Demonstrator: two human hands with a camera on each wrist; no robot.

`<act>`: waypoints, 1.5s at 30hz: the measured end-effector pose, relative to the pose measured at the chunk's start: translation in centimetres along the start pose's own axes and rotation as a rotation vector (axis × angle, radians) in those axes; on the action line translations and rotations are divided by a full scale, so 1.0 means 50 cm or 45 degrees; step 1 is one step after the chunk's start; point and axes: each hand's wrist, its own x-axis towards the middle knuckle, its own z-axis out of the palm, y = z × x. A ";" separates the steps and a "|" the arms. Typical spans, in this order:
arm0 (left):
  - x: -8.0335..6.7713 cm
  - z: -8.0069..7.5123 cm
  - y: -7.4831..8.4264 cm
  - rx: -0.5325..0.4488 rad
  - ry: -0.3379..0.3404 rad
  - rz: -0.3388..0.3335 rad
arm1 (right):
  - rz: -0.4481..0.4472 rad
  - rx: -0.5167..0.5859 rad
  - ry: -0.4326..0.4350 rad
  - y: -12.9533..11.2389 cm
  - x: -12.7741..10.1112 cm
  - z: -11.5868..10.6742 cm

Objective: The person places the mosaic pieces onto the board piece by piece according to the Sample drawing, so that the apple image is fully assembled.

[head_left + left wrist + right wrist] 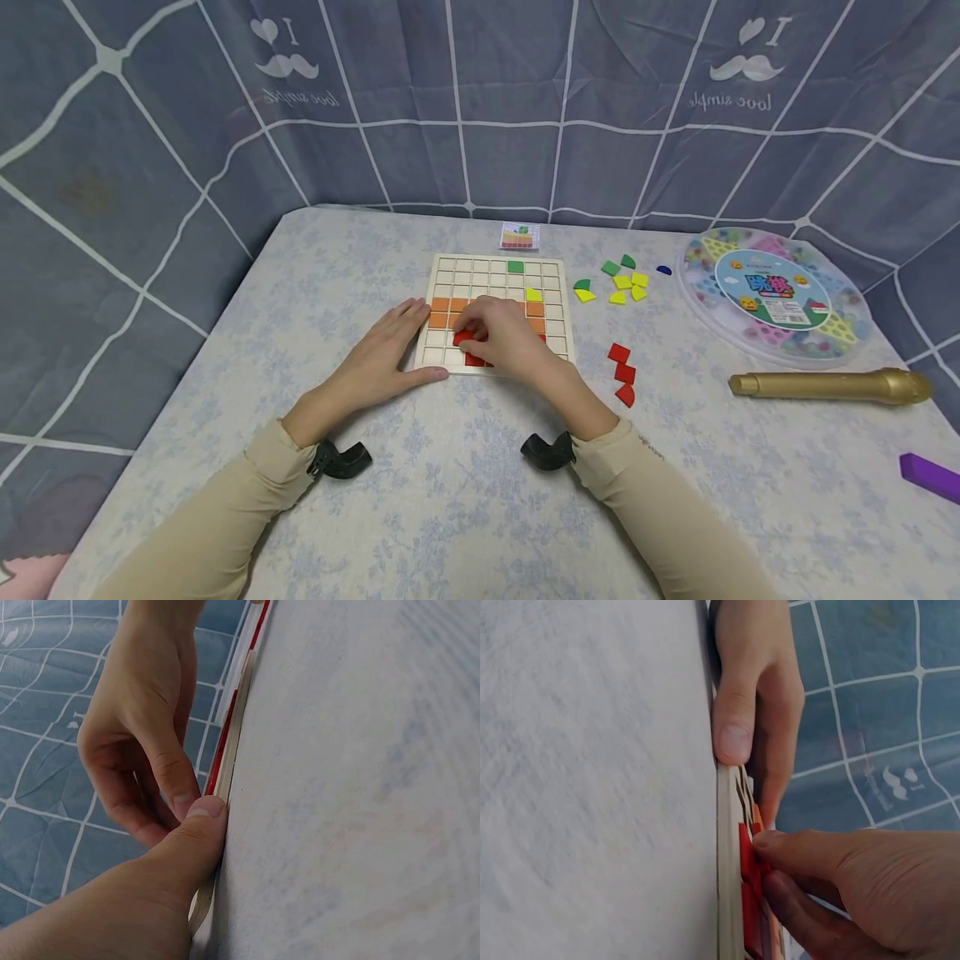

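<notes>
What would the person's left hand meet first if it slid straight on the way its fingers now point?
Probably the orange tiles on the grid board: the left hand lies flat at the board's left edge, fingers pointing toward them, though depth is unclear.

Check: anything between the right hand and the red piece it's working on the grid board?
Nothing visible. The right hand already touches the red piece on the grid board; the left hand rests at the board's left edge.

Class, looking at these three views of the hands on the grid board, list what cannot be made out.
- Head view: right hand covers the grid board's middle cells and most of the red piece.
- Pattern card: too small to read.
- Wrist views: board seen edge-on, cells hidden.
- Purple block: cut off by the right edge.
</notes>
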 end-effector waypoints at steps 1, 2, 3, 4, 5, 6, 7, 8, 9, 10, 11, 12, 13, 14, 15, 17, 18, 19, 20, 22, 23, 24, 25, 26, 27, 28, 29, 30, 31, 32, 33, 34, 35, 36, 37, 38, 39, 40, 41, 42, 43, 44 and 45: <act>0.000 0.000 0.000 0.002 0.000 0.003 | -0.002 0.009 0.003 -0.001 0.001 0.003; 0.000 -0.001 0.000 0.004 -0.001 0.004 | -0.005 0.014 0.004 -0.003 0.002 0.005; 0.000 -0.001 0.001 0.006 -0.002 0.004 | -0.007 0.019 0.006 -0.003 0.003 0.008; 0.000 -0.002 0.001 0.005 -0.005 0.005 | -0.013 0.019 0.008 -0.004 0.004 0.011; 0.000 -0.002 0.001 0.004 -0.009 0.004 | -0.017 0.019 0.013 -0.004 0.004 0.013; 0.000 -0.002 0.001 0.006 -0.011 0.004 | -0.023 0.021 0.019 -0.004 0.005 0.015; 0.000 -0.002 0.001 0.007 -0.012 0.004 | -0.031 0.016 0.026 -0.004 0.005 0.017; 0.000 -0.002 0.001 0.005 -0.013 0.002 | -0.037 0.014 0.035 -0.004 0.005 0.019; 0.001 -0.002 0.001 0.003 -0.014 0.001 | -0.045 0.018 0.042 -0.003 0.005 0.020; 0.001 -0.002 0.001 0.003 -0.014 0.000 | -0.054 0.020 0.049 -0.003 0.004 0.021; 0.001 -0.002 0.001 0.003 -0.014 -0.002 | -0.061 0.023 0.053 -0.003 0.003 0.022; 0.001 -0.002 0.001 0.003 -0.015 -0.004 | -0.070 0.022 0.056 -0.002 0.002 0.022; 0.001 -0.002 0.001 0.004 -0.016 -0.005 | -0.077 0.017 0.056 -0.002 0.000 0.022; 0.001 -0.002 0.001 0.004 -0.018 -0.008 | -0.084 0.013 0.054 -0.001 -0.002 0.021; 0.002 -0.001 0.001 0.005 -0.018 -0.009 | -0.090 0.006 0.049 -0.001 -0.005 0.020; 0.002 -0.002 0.001 0.007 -0.017 -0.009 | -0.103 -0.015 0.036 0.001 -0.013 0.018; 0.002 -0.001 0.001 0.008 -0.017 -0.009 | -0.105 -0.026 0.029 0.002 -0.017 0.016; 0.002 -0.001 0.001 0.009 -0.017 -0.010 | -0.101 -0.030 0.020 0.003 -0.023 0.014; 0.002 -0.001 0.002 0.007 -0.017 -0.010 | -0.102 -0.033 0.013 0.004 -0.028 0.012; 0.002 -0.001 0.002 0.008 -0.014 -0.008 | -0.111 -0.044 0.011 0.005 -0.040 0.007; 0.002 -0.001 0.002 0.009 -0.015 -0.010 | -0.116 -0.052 0.014 0.006 -0.046 0.004; 0.002 -0.001 0.002 0.011 -0.013 -0.008 | -0.118 -0.053 0.014 0.006 -0.051 0.001; 0.002 -0.001 0.002 0.014 -0.011 -0.008 | -0.120 -0.056 0.013 0.007 -0.056 -0.003; 0.002 -0.001 0.003 0.017 -0.008 -0.005 | -0.125 -0.059 0.014 0.008 -0.061 -0.007; 0.002 -0.001 0.003 0.020 -0.006 -0.002 | -0.128 -0.064 0.014 0.009 -0.067 -0.011; 0.002 -0.001 0.003 0.022 -0.004 0.001 | -0.123 -0.060 0.011 0.011 -0.072 -0.015; 0.002 -0.001 0.003 0.024 -0.003 0.001 | -0.116 -0.064 0.006 0.013 -0.077 -0.019; 0.002 -0.001 0.004 0.026 0.001 0.003 | -0.107 -0.061 0.002 0.016 -0.083 -0.025; 0.002 -0.001 0.004 0.026 0.002 0.003 | -0.100 -0.064 0.002 0.020 -0.090 -0.031; 0.002 -0.001 0.005 0.027 0.004 0.004 | -0.096 -0.062 0.004 0.025 -0.097 -0.037; 0.002 -0.001 0.005 0.027 0.005 0.004 | -0.090 -0.064 0.009 0.030 -0.104 -0.043; 0.002 0.000 0.005 0.028 0.006 0.007 | -0.083 -0.066 0.015 0.036 -0.112 -0.050; 0.002 0.000 0.005 0.029 0.006 0.010 | -0.079 -0.071 0.024 0.042 -0.121 -0.057; 0.002 0.000 0.005 0.030 0.006 0.013 | -0.073 -0.068 0.033 0.049 -0.131 -0.065; 0.002 0.000 0.005 0.030 0.005 0.015 | -0.067 -0.071 0.046 0.057 -0.141 -0.073; 0.003 0.001 0.005 0.032 0.004 0.017 | -0.065 -0.074 0.061 0.065 -0.150 -0.081; 0.003 0.001 0.005 0.031 0.004 0.020 | -0.058 -0.082 0.076 0.074 -0.160 -0.090; 0.002 0.001 0.005 0.031 0.003 0.020 | -0.055 -0.091 0.091 0.083 -0.168 -0.098; 0.002 0.001 0.005 0.029 0.002 0.017 | -0.043 -0.103 0.105 0.091 -0.176 -0.107; 0.002 0.001 0.005 0.028 0.002 0.014 | -0.026 -0.110 0.116 0.099 -0.184 -0.116; 0.001 0.000 0.005 0.025 0.003 0.013 | -0.006 -0.126 0.126 0.107 -0.190 -0.124; 0.001 0.000 0.004 0.023 0.003 0.011 | 0.018 -0.137 0.131 0.114 -0.197 -0.132; 0.001 0.000 0.004 0.022 0.002 0.010 | 0.053 -0.150 0.130 0.119 -0.203 -0.140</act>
